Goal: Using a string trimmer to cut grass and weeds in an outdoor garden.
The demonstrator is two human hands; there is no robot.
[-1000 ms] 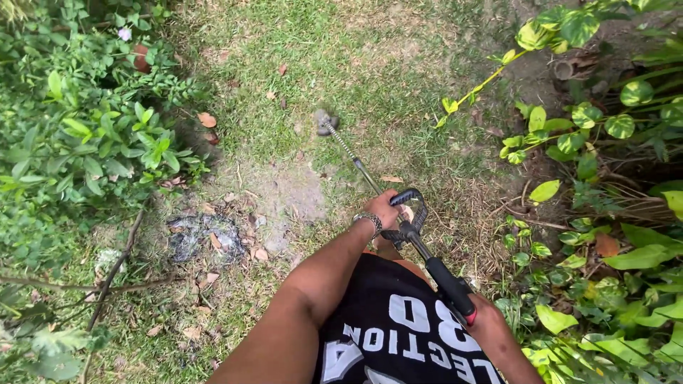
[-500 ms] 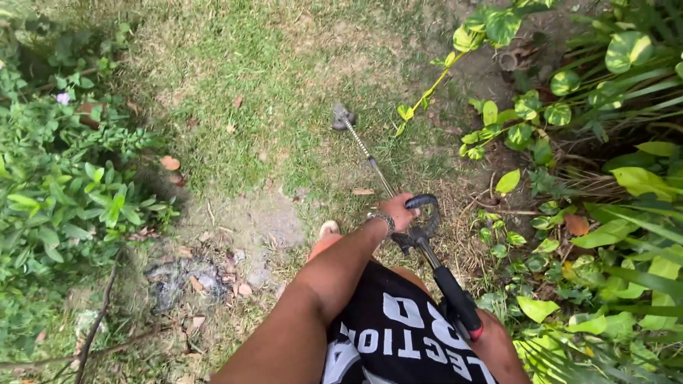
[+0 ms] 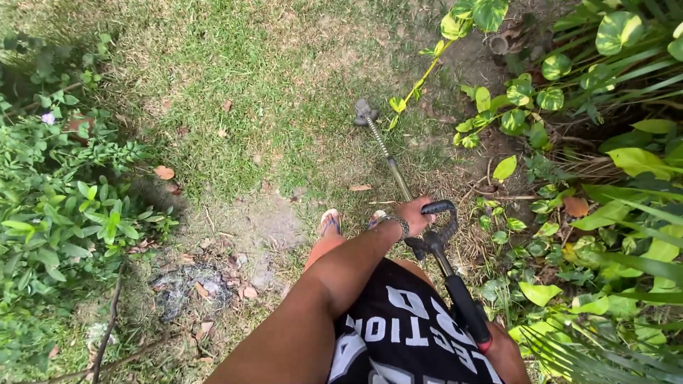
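Swung rightward since earlier: trimmer shaft (image 3: 390,165) running forward-left from left hand (image 3: 415,215) gripping loop handle (image 3: 440,217); right hand (image 3: 506,350) nearer, grip unclear.

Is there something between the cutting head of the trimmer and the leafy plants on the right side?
Nothing visible stands between them. The cutting head sits on short grass, and a yellow-green leafy stem from the plants on the right hangs right beside it. The left hand grips the loop handle.
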